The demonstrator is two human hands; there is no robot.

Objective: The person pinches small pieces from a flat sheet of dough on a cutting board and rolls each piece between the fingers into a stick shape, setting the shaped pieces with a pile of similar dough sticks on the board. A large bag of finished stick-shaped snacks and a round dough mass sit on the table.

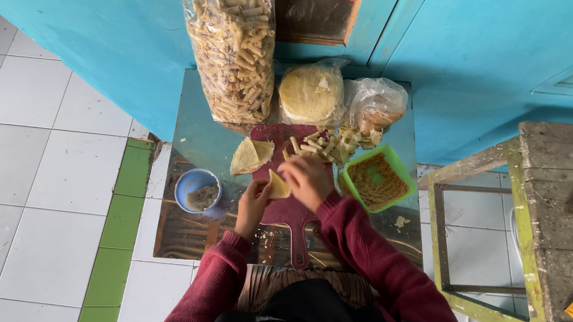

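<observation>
Yellow wrapper point(278, 185) pinched between both hands, left hand point(251, 207) under it, right hand point(308, 179) closed on top, over red board point(280, 209)

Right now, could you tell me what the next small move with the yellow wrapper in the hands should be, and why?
Probably roll it shut: both the left hand and right hand pinch the yellow wrapper over the red cutting board, and finished rolls lie just beyond.

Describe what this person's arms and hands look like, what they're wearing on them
Both arms are covered by long dark red, maroon sleeves of a soft knit-looking top, ending in snug cuffs at the wrists. The left hand and right hand are bare, with no gloves. No rings, watch or bracelets can be made out at this size.
</observation>
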